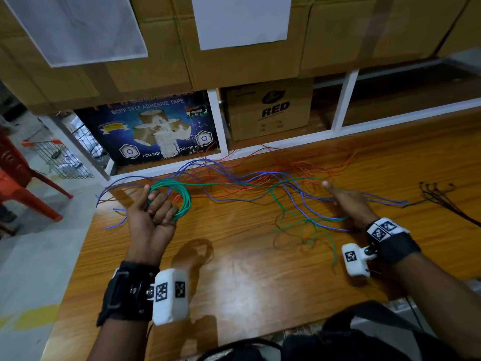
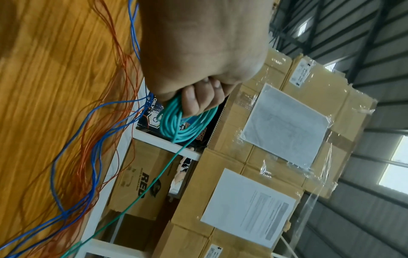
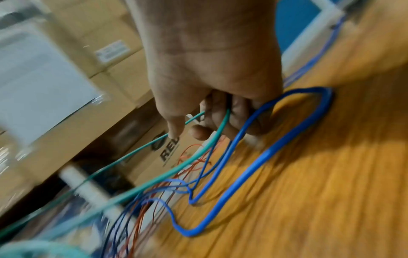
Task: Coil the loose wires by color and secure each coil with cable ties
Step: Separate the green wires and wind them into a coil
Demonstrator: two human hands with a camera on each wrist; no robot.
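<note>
My left hand is raised palm-up over the table's left part, fingers curled through a coil of green wire. The left wrist view shows the same coil hanging from the fingers. A loose stretch of green wire runs from the coil to my right hand, whose fingers curl round the green wire. More green wire lies looped by the right wrist. Blue wires and red wires sprawl tangled across the wooden table.
Thin black strips lie at the table's right. A white shelf frame behind holds a blue tape box and a cardboard box marked RED. Large cartons stack above. A red chair stands past the table's left edge.
</note>
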